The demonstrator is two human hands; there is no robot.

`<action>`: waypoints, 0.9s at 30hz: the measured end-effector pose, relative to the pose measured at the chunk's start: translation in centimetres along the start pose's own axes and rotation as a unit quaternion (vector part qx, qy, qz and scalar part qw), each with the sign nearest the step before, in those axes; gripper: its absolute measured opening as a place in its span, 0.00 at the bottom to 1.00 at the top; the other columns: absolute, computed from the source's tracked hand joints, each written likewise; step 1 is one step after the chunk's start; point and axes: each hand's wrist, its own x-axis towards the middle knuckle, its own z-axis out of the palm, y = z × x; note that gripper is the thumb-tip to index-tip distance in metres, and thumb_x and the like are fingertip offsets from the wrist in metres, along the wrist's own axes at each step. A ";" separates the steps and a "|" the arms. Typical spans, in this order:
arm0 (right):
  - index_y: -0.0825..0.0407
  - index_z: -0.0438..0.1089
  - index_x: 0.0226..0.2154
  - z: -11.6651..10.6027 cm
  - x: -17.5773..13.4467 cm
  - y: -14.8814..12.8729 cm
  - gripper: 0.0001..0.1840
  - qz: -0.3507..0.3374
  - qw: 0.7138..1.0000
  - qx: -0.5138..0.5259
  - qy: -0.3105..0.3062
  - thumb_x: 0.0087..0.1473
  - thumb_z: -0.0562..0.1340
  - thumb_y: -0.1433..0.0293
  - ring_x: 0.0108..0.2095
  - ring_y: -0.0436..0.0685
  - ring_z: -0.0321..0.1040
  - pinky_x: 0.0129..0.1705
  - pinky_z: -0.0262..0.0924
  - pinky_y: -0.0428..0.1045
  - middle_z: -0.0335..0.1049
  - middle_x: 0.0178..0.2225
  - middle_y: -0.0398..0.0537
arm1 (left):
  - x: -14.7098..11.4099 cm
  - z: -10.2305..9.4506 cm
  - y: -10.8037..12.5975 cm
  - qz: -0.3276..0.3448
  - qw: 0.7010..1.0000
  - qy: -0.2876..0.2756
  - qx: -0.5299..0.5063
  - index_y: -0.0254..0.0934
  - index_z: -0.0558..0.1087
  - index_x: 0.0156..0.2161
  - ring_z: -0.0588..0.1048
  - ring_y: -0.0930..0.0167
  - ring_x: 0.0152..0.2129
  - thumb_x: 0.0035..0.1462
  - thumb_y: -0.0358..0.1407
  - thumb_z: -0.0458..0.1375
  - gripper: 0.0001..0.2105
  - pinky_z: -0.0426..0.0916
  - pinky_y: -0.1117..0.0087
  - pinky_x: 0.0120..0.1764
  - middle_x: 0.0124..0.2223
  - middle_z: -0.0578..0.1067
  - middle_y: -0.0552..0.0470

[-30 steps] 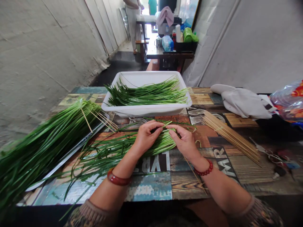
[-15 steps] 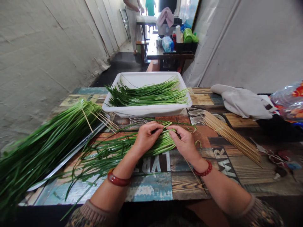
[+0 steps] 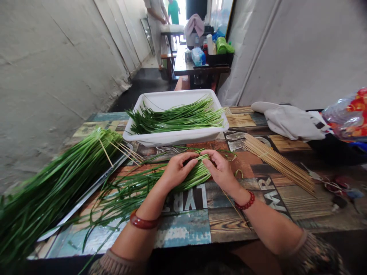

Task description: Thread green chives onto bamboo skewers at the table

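My left hand (image 3: 179, 168) and my right hand (image 3: 220, 168) meet over a spread of garlic chives (image 3: 132, 187) lying on the table. Both are closed, fingertips pinching a few pale stem ends between them. Green leaves trail out to the left beneath my left forearm. A thin bamboo skewer (image 3: 236, 209) slants from under my right hand toward the table's front edge; its upper end is hidden. At the left, a large heap of chives (image 3: 65, 172) rests on a metal tray (image 3: 86, 198), with several loose skewers (image 3: 127, 151) on its stem end.
A white plastic tub (image 3: 174, 136) holding more chives stands beyond my hands. Right of them lie a bundle of bamboo skewers (image 3: 278, 164), scissors (image 3: 312, 172), a grey cloth cap (image 3: 289, 118) and a plastic bag (image 3: 349, 114). A person (image 3: 155, 30) stands at the back.
The fingertips of both hands have drawn closer together over the stem ends, and my right index finger has shifted slightly left. The camera view has tilted a little. The chives' layout looks much the same.
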 end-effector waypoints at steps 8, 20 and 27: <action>0.53 0.72 0.46 -1.0 0.6 -0.3 0.22 -0.002 0.999 -0.006 0.032 0.65 0.49 0.57 0.42 0.56 0.70 0.46 0.62 0.50 0.74 0.43 0.50 | 0.1 -0.4 -0.1 -0.058 0.998 0.020 -0.033 0.32 0.76 0.30 0.71 0.73 0.25 0.56 0.37 0.58 0.09 0.65 0.75 0.30 0.28 0.76 0.52; 0.54 0.72 0.25 0.4 1.4 0.1 0.12 -0.006 0.997 -0.043 0.061 0.54 0.60 0.65 0.24 0.49 0.64 0.28 0.57 0.44 0.71 0.22 0.41 | 0.3 0.6 -0.4 -0.064 0.997 0.031 -0.010 0.33 0.74 0.28 0.69 0.73 0.25 0.53 0.38 0.58 0.09 0.63 0.75 0.29 0.26 0.73 0.53; 0.53 0.70 0.23 0.4 1.3 0.0 0.10 -0.082 0.987 -0.100 0.097 0.53 0.59 0.70 0.27 0.51 0.65 0.34 0.59 0.46 0.72 0.24 0.44 | 0.4 1.0 -0.9 -0.076 0.996 0.013 -0.041 0.33 0.74 0.27 0.67 0.74 0.23 0.52 0.38 0.60 0.09 0.62 0.75 0.28 0.25 0.72 0.55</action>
